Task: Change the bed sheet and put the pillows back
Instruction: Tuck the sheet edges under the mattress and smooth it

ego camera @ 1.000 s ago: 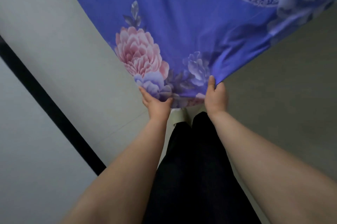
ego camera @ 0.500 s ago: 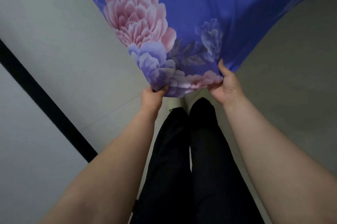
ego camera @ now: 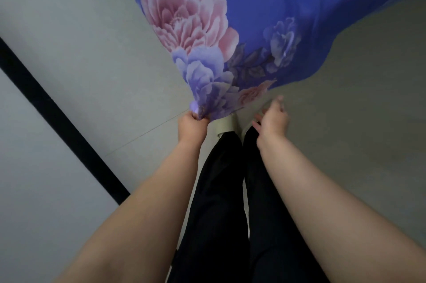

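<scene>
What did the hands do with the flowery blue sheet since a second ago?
The right hand let go of the blue sheet and now hangs open beside its edge, apart from it. The sheet's gathered end has bunched up in the left hand, and the big pink flower looks closer in the view. The left hand still grips the sheet, and the person still stands on the pale floor.

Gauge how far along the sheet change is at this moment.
Early, apparently. Done: nothing shows as finished; no bed, mattress or pillows are in view. In hand: the left hand grips a bunched corner of the blue floral bed sheet, which stretches away over the grey floor; the right hand is open beside the sheet's edge, holding nothing. Left: whether this sheet is coming off or going on cannot be told; pillows remain.
</scene>
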### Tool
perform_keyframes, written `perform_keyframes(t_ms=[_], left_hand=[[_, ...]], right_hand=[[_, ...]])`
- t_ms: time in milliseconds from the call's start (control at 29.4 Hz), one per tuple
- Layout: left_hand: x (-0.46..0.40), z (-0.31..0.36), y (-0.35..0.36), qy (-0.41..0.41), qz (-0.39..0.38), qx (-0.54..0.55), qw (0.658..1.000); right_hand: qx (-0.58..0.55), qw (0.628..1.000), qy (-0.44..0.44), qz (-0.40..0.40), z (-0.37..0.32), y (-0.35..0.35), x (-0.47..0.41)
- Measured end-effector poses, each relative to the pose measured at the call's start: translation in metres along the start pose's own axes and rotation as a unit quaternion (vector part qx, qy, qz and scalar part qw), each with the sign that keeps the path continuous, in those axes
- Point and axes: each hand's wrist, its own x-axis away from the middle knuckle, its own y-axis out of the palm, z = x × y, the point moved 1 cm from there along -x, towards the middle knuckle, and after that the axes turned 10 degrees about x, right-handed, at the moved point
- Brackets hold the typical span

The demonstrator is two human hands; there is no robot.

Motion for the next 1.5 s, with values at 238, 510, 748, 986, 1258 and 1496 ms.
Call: perform_keyframes(t_ms=[238,510,748,986,1258,1496], left_hand=[[0.001,0.046,-0.004,0.071,-0.107,0.335,0.933],[0.008,0.08,-0.024,0.107,-0.211,0.354,0.905],[0.034,0.082,-0.054,-0.193,-0.256,0.393,0.862],[0.025,0.167,-0.078,-0.014,-0.383,0.474,0.792],[-0.022,0.114,-0.056,0.009,-0.175,0.279,0.944],[0.005,0.116,-0.042,0.22,0.102,0.004,0.97]], right_hand=[[-0.199,0.928,0.11,-0.294,-0.005,0.057,0.045],[-0.311,0.844,0.116,-0.421,-0.013,0.068,0.051],[-0.23,0.872,0.014,-0.432,-0.041,0.062,0.101],[-0.083,0.924,-0.016,-0.373,-0.044,0.039,0.097],[0.232,0.94,-0.243,-0.051,-0.018,0.044,0.054],[0.319,0.899,-0.294,-0.056,-0.023,0.039,0.035]])
